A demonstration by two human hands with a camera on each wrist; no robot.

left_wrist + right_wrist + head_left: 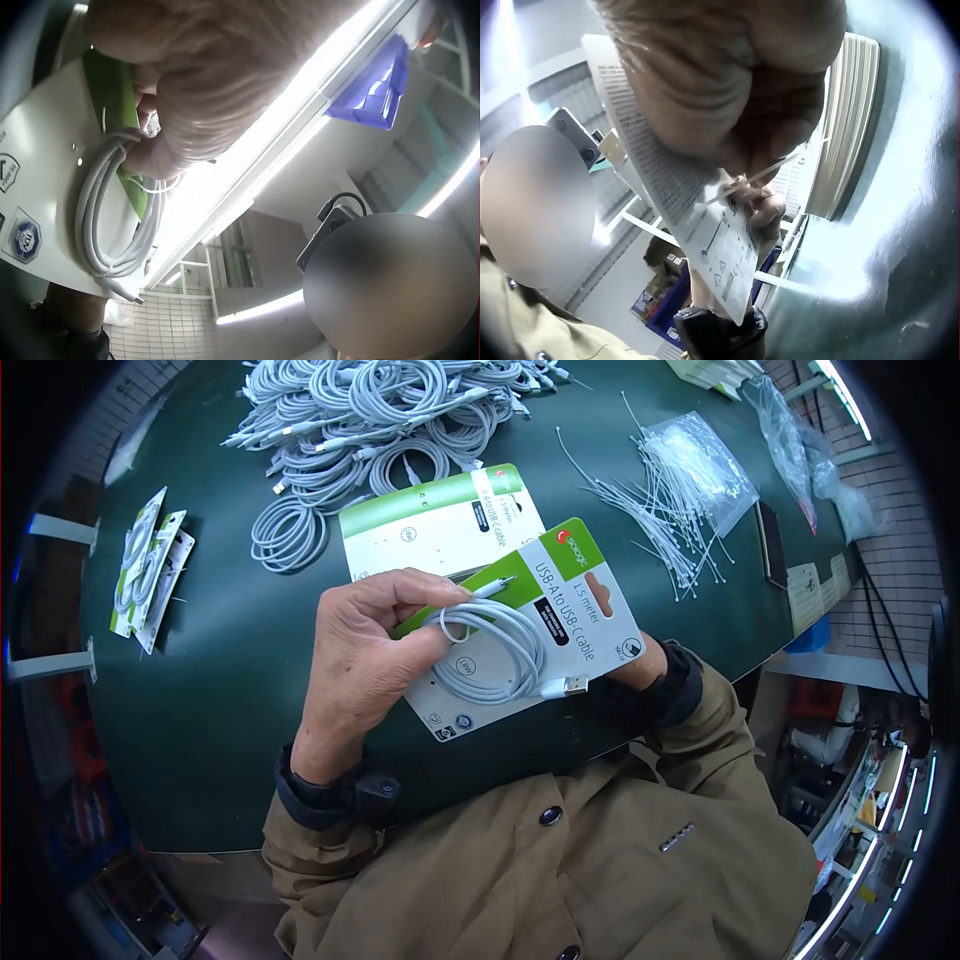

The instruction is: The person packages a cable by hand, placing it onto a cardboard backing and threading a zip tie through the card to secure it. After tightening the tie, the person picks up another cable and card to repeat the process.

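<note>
A white braided USB cable (pixel 527 645), coiled, lies against the front of a green and white packaging card (pixel 615 622) printed "USB-A to USB-C cable". My left hand (pixel 365 645) pinches the coil at its upper left, thumb and index finger by a thin white loop round the strands. Behind the card, mostly hidden in the head view, is my right hand (pixel 645 665). In the right wrist view a thin white cable tie (pixel 759 176) runs from the card's printed back to the fingers of this hand, which pinch it.
A stack of cards (pixel 395 525) stands just beyond the held one. Coiled cables (pixel 400 410) are heaped at the back. Loose cable ties (pixel 660 510) spread from a clear bag (pixel 725 480) on the right, near a phone (pixel 771 545). Carded cables (pixel 150 575) lie at left.
</note>
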